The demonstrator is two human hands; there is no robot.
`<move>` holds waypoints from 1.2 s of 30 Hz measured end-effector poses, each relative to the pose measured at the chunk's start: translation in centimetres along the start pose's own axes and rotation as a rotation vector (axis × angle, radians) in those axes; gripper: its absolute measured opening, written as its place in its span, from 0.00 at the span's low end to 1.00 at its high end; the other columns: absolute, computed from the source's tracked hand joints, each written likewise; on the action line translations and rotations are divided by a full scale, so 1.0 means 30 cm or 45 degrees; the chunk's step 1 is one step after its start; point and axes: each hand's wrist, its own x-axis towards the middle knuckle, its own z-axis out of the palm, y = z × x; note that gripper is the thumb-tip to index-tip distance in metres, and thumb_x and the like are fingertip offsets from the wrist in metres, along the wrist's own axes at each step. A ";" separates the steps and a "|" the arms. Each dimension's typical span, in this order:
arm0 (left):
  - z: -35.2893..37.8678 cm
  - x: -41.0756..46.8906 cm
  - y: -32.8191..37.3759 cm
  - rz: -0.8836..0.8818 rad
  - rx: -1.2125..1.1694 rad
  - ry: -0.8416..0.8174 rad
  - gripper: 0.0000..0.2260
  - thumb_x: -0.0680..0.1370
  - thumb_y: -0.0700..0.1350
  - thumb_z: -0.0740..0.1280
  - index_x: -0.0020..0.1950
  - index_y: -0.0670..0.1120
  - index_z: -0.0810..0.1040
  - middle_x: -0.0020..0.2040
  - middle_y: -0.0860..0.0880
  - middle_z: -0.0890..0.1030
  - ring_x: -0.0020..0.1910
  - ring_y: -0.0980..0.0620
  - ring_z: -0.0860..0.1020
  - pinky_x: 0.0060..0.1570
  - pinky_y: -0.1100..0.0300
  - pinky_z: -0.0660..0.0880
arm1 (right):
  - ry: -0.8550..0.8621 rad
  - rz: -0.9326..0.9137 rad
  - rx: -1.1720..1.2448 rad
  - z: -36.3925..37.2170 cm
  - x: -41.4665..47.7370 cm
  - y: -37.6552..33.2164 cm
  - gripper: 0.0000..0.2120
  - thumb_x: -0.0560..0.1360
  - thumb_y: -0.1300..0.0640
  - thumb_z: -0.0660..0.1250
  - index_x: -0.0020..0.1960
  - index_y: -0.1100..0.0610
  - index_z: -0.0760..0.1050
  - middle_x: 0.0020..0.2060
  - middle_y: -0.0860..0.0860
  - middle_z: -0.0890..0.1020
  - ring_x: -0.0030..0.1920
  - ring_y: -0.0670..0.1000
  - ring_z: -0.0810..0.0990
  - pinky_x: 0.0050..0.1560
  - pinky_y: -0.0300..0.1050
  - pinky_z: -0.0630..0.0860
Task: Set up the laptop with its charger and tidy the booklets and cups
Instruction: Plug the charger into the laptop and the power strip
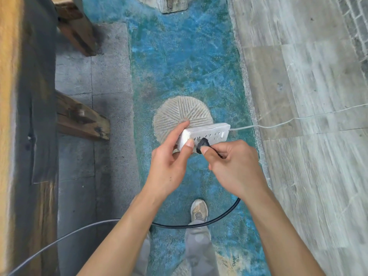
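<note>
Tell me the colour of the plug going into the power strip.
Black plug, head view.

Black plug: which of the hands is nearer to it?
Right. The right hand pinches the black plug at the power strip; the left hand grips the strip's end, just left of the plug.

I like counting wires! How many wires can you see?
2. A white wire runs from the power strip off to the right; a black wire goes from the plug down behind both arms. Others may be hidden.
</note>
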 end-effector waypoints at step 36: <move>0.051 -0.087 -0.166 -0.127 0.222 0.047 0.11 0.82 0.53 0.64 0.65 0.62 0.76 0.24 0.57 0.68 0.23 0.58 0.64 0.26 0.67 0.64 | -0.336 0.184 -0.113 0.096 0.057 0.081 0.19 0.75 0.45 0.68 0.38 0.61 0.82 0.30 0.57 0.83 0.24 0.49 0.73 0.25 0.42 0.68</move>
